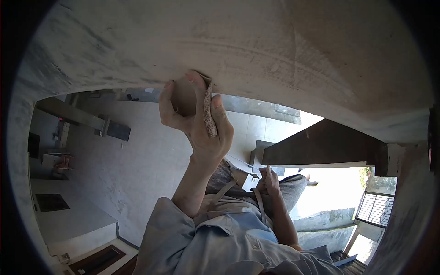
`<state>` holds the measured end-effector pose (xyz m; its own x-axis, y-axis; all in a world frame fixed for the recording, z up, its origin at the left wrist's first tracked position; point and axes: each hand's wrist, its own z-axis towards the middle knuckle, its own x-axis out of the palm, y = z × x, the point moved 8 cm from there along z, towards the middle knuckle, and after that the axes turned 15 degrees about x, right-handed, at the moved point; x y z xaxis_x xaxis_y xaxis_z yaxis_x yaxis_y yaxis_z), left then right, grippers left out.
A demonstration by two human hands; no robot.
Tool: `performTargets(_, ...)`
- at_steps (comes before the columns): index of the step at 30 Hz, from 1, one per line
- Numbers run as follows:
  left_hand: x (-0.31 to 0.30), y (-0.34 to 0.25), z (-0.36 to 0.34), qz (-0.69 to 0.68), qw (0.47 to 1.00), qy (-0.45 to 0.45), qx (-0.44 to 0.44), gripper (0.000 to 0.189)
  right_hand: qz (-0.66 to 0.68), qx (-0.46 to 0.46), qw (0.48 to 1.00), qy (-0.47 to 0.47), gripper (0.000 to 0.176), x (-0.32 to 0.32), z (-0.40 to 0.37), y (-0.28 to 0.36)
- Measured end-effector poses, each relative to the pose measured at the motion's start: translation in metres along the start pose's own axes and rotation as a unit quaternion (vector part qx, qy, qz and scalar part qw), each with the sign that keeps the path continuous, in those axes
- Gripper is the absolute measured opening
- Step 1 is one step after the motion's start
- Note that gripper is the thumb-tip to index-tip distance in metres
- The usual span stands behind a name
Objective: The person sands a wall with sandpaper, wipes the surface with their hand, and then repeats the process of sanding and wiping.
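Note:
Raised against the lower edge of a pale plastered surface (256,55), my left hand (201,119) grips a folded, rough-looking sheet (209,114) between its fingers. The sheet's speckled edge faces me, and its top end touches the plaster. Lower down, near my lap, my right hand (269,182) is closed with its fingertips upward. A small white flat piece (250,182) lies beside it; what the fingers hold is too small to make out.
Far below is a pale tiled floor (137,156). A dark beam (321,146) crosses at the right, near a barred window (375,209). At the left are a pillar (73,112), a red chair (65,162) and a brown-framed opening (98,261).

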<state>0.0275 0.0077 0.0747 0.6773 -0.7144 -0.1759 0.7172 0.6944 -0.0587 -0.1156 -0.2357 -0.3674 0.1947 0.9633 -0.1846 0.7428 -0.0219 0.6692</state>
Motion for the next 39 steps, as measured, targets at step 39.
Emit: performTargets(39,0.083,-0.088,-0.251,-0.531,0.346,0.270,-0.725,0.050,0.221,-0.268,0.936,-0.051,0.055,-0.036,-0.112,0.175)
